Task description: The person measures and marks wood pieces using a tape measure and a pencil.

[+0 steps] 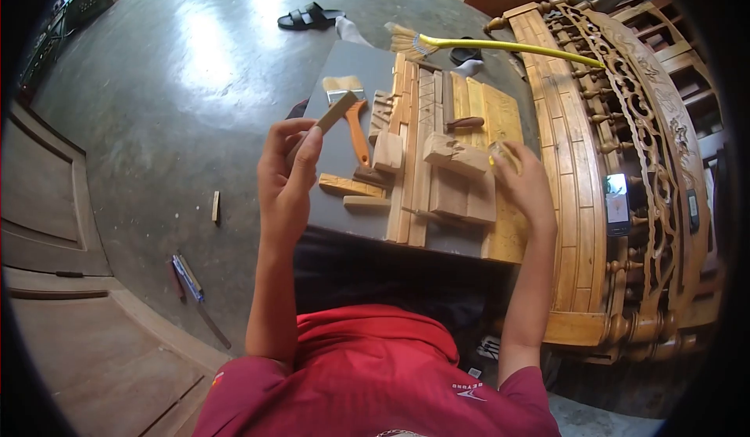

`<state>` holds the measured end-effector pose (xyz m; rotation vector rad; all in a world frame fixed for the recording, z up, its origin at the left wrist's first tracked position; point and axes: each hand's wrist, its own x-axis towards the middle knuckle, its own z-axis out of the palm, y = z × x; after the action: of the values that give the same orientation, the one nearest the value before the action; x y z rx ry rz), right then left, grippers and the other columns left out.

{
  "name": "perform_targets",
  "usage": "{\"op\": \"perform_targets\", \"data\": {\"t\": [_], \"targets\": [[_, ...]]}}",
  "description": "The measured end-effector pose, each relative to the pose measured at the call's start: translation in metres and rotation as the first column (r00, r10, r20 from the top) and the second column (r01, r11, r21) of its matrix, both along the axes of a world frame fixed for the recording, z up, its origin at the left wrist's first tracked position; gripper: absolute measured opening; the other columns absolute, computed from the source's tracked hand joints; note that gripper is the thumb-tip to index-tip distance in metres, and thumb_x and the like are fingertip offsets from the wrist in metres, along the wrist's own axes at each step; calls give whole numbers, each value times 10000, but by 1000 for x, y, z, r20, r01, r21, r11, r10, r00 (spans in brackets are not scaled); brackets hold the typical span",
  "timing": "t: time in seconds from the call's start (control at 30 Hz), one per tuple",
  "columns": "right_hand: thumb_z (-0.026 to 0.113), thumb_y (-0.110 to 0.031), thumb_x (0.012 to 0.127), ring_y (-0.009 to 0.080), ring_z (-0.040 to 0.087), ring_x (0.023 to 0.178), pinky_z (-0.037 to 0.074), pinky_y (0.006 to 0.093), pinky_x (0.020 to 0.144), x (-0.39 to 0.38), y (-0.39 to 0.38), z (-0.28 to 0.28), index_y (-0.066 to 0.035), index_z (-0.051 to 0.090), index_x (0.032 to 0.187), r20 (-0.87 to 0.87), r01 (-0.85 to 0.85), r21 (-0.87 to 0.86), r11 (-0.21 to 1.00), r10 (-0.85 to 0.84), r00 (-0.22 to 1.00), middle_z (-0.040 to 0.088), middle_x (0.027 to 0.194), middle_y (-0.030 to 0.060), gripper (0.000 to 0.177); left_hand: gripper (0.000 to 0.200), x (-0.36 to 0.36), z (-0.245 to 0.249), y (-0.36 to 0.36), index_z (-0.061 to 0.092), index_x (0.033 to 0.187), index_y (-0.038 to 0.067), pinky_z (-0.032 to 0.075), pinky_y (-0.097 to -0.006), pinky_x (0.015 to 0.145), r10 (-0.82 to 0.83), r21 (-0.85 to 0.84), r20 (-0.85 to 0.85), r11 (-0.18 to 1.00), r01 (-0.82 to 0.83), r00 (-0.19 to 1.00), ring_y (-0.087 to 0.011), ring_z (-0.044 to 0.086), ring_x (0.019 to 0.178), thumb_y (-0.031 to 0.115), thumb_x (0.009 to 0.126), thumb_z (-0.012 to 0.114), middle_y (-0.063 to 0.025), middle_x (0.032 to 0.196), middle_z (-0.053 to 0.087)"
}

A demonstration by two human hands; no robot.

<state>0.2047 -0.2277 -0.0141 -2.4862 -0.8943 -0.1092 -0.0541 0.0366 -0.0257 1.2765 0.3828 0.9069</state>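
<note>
My left hand (291,167) is closed around a small flat strip of wood (336,112), which it holds up at a tilt over the grey board's left side. My right hand (522,177) has its fingers curled at the right end of a carved wooden block (457,155). A small yellowish thing shows at its fingertips, too small to name. Beneath that block sit larger wooden blocks (461,195). Between the hands stand a pale block (388,152) and long wooden strips (406,124). A paintbrush (356,128) with an orange handle lies near my left hand.
The grey board (328,73) bears the wood pieces and a yellow plank (504,116). A broom (500,44) reaches from behind it to a carved wooden bench (566,163) on the right. A phone (617,204) leans there. Sandals (308,17) and tools (187,277) lie on the floor.
</note>
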Motion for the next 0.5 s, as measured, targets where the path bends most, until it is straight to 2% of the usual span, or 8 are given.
{"op": "perform_targets", "data": {"t": [0.07, 0.1, 0.2, 0.3, 0.37, 0.4, 0.5], "targets": [[681, -346, 936, 358, 610, 1205, 469, 407, 1022, -8, -2, 6, 18, 633, 1251, 76, 31, 75, 997, -37, 996, 646, 1263, 204, 483, 194, -5, -5, 1, 591, 1137, 48, 241, -193, 507, 66, 40, -75, 997, -63, 995, 8, 307, 593, 206, 1024, 600, 81, 746, 417], [670, -297, 947, 345, 612, 1173, 468, 418, 1009, -24, 4, 17, 9, 647, 1215, 93, 54, 120, 991, -66, 993, 655, 1216, 183, 407, 190, -8, -6, 1, 593, 1133, 48, 241, -194, 507, 74, 47, -99, 996, -69, 992, 10, 308, 595, 203, 1024, 600, 82, 749, 422], [694, -242, 922, 323, 634, 1067, 479, 416, 953, -57, 8, 36, -23, 673, 1155, 166, -9, 233, 972, -30, 986, 665, 1125, 157, 321, 179, -13, -9, -3, 600, 1124, 47, 240, -194, 511, 39, 51, -138, 998, -33, 990, 12, 313, 605, 197, 1024, 598, 87, 755, 432], [718, -167, 868, 297, 620, 982, 456, 407, 915, -91, 10, 36, -58, 692, 1090, 211, -149, 185, 972, 108, 971, 657, 1037, 126, 249, 173, -10, -3, -9, 605, 1120, 46, 239, -194, 523, -16, 81, -169, 996, 30, 985, 10, 321, 620, 192, 1027, 594, 91, 760, 436], [725, -137, 822, 281, 598, 989, 416, 411, 930, -113, 14, 38, -89, 705, 1055, 284, -338, 50, 940, 311, 907, 632, 1002, 102, 239, 171, -10, 1, -17, 608, 1123, 44, 239, -194, 542, -71, 111, -190, 990, 93, 979, 7, 330, 643, 187, 1033, 588, 95, 765, 437], [722, -137, 801, 283, 557, 1068, 380, 441, 967, -121, 14, 31, -100, 695, 1041, 208, -366, 25, 930, 354, 912, 596, 1045, 102, 244, 175, -10, 5, -21, 610, 1124, 39, 239, -197, 547, -94, 109, -190, 987, 117, 977, 5, 331, 648, 187, 1038, 579, 95, 770, 440], [742, -169, 786, 286, 500, 1168, 357, 452, 1005, -130, 18, 17, -108, 673, 1044, 196, -427, -72, 901, 433, 880, 545, 1159, 104, 274, 177, -3, 17, -32, 612, 1122, 25, 237, -199, 542, -147, 112, -182, 979, 169, 972, 3, 327, 647, 176, 1049, 556, 92, 771, 436]]}}
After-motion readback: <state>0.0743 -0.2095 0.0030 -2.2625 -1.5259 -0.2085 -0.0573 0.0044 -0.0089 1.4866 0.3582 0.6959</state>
